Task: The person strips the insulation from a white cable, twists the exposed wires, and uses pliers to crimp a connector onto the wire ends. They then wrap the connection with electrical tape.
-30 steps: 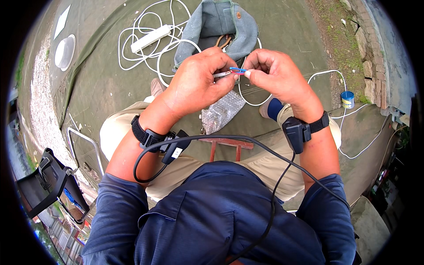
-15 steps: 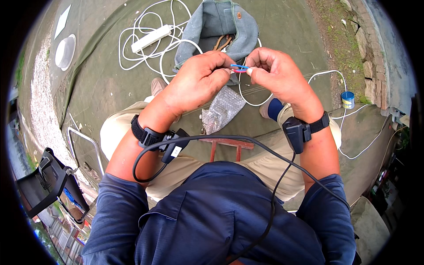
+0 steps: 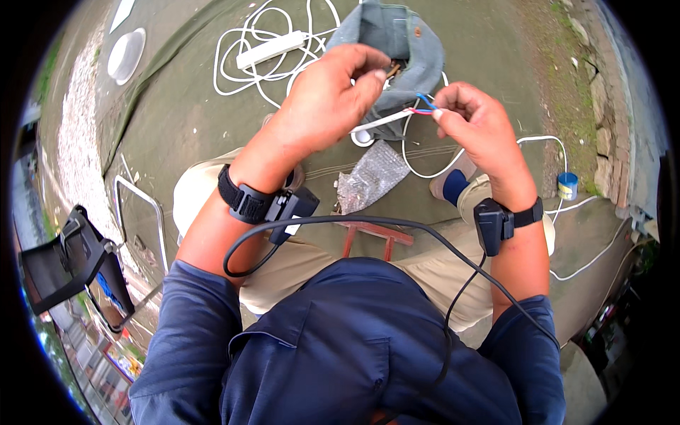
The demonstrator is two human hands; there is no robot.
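Grey bag lies at upper centre of frame on the ground. Coiled white cord with power strip sits upper left of it. Crumpled clear plastic wrap lies at centre, below the hands. Left hand, upper centre, pinches the white cable. Right hand, upper right of centre, grips the cable's stripped end, blue and red wires fanning out between the hands. Small blue can stands at right.
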